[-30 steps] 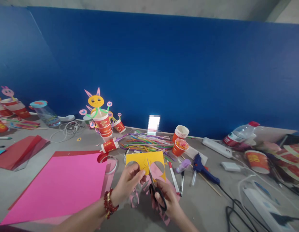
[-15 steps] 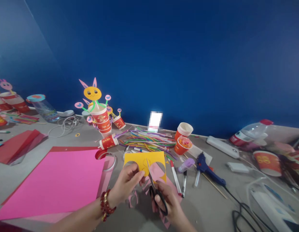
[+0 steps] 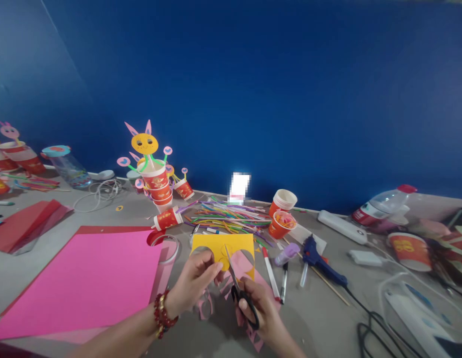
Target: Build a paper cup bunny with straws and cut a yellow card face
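Note:
Yellow paper point(image 3: 236, 240) with round cut-outs is pinched in my left hand point(image 3: 201, 278), near its lower edge. My right hand point(image 3: 258, 303) grips black-handled scissors point(image 3: 234, 281), whose blades lie over the middle of the paper beside my left fingertips. Small circles are drawn on the sheet there. Pink paper scraps point(image 3: 206, 304) lie beneath and around both hands. Whether the blades are fully together is too small to tell.
Bright pink sheets point(image 3: 100, 278) cover the left. Behind are pipe cleaners point(image 3: 227, 216) and a red cup figure point(image 3: 156, 181). Markers point(image 3: 271, 273), a blue glue gun point(image 3: 322, 261), its black cable and a plastic bottle point(image 3: 387, 204) are at the right.
The view has shifted very slightly. Both hands, the yellow paper and the scissors hold nearly the same positions.

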Action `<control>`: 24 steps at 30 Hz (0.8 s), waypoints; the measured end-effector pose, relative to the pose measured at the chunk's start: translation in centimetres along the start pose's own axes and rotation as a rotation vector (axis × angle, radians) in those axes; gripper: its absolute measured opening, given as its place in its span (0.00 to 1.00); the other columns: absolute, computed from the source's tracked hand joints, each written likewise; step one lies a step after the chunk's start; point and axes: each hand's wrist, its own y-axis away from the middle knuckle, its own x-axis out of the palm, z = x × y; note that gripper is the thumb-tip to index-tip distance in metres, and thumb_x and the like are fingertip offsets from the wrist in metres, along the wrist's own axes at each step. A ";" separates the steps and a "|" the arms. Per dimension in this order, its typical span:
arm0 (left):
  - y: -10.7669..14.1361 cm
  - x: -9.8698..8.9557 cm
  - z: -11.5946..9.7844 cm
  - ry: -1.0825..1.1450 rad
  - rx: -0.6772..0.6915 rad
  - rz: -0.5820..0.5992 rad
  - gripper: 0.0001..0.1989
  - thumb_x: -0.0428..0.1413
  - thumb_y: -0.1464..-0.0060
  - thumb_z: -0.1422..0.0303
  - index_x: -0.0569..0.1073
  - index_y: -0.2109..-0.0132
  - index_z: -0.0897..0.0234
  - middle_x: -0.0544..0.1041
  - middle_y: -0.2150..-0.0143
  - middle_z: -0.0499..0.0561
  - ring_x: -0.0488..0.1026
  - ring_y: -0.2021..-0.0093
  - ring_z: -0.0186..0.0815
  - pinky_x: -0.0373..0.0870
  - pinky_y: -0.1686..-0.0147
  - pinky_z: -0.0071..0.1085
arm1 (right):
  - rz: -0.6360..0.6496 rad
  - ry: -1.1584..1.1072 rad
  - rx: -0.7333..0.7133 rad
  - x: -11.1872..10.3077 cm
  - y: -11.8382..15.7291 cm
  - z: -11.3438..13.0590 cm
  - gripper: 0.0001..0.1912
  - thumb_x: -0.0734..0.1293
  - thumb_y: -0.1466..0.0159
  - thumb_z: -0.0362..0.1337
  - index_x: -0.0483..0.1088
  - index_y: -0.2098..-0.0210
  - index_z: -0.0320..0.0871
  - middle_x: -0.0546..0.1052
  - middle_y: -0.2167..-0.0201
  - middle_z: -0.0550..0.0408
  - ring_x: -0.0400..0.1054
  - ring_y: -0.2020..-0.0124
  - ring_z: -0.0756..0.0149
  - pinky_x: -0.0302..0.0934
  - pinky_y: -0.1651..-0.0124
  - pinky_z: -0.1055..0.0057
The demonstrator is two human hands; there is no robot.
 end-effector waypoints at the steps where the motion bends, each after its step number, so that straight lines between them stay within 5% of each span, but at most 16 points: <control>1: 0.0 0.0 0.0 0.002 0.001 0.003 0.20 0.55 0.40 0.52 0.70 0.70 0.64 0.72 0.75 0.49 0.68 0.74 0.32 0.65 0.72 0.28 | 0.003 0.004 -0.004 0.0 0.0 0.0 0.30 0.63 0.40 0.67 0.56 0.74 0.45 0.61 0.81 0.65 0.58 0.86 0.76 0.46 0.82 0.78; 24: -0.7 -1.4 -1.2 -0.047 -0.027 0.107 0.23 0.57 0.44 0.49 0.68 0.72 0.64 0.73 0.76 0.48 0.70 0.74 0.31 0.66 0.72 0.27 | 0.027 0.110 -0.024 -0.3 -0.2 1.1 0.30 0.61 0.40 0.68 0.59 0.75 0.46 0.67 0.88 0.60 0.57 0.87 0.71 0.50 0.82 0.75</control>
